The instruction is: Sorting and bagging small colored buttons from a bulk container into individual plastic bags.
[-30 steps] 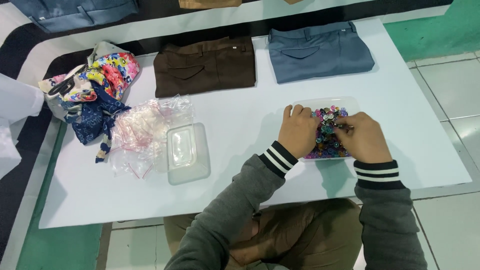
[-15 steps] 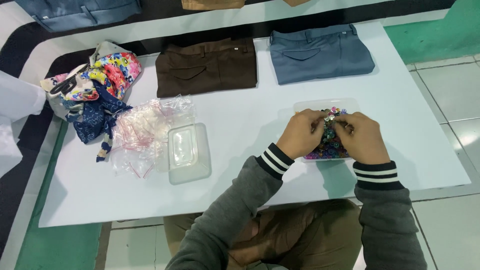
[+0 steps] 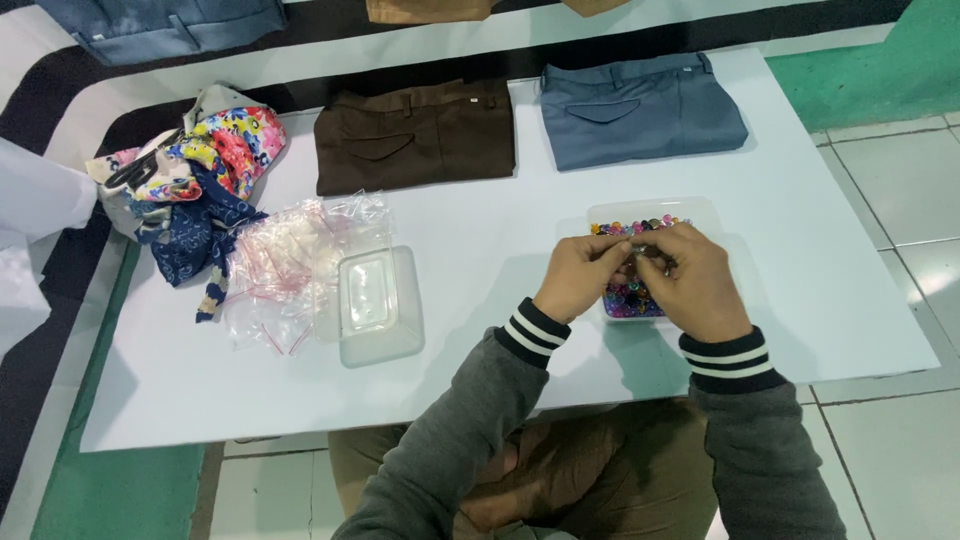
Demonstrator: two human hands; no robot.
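The left hand (image 3: 578, 277) and right hand (image 3: 697, 283) meet fingertip to fingertip over the clear tray of coloured beads (image 3: 655, 215), pinching something too small to make out. The tray sits on the white bench (image 3: 480, 400) near its right edge, bare surface on both sides. Farther left lie a clear lid (image 3: 375, 305) and plastic bags (image 3: 285, 270); beyond, brown trousers (image 3: 415, 135) and blue-grey trousers (image 3: 640, 105) sit near the far edge.

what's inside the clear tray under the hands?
The clear tray holds small multicoloured beads, seen at its far edge and between the wrists. The left hand and right hand cover the middle, so the contents there, and whatever the fingertips pinch, can't be seen.
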